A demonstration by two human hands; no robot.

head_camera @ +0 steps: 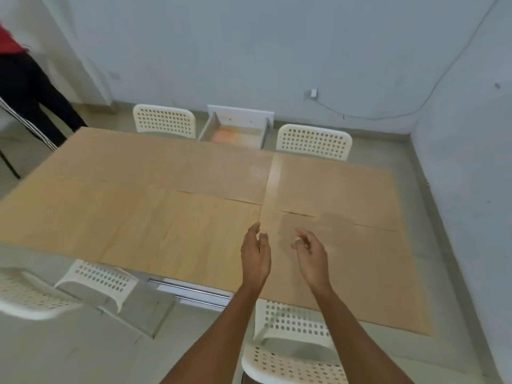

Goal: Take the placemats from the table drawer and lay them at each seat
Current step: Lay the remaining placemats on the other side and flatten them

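Observation:
Large tan placemats cover the tabletop: one at the far left (155, 162), one at the far right (332, 184), one at the near left (124, 225) and one at the near right (365, 273). Their edges overlap near the middle. My left hand (255, 253) and my right hand (311, 253) hover side by side over the inner edge of the near right placemat, fingers apart and loosely curled, holding nothing. On the table's far side a drawer (235, 131) stands pulled out, with an orange glow on its bottom.
White perforated chairs stand at the far left (164, 120), far right (314, 141), near left (97, 278) and near right (293, 322). Metal rails (191, 289) show under the near table edge. A person's legs (33, 98) are at the far left. A wall cable (374, 115) hangs at the back right.

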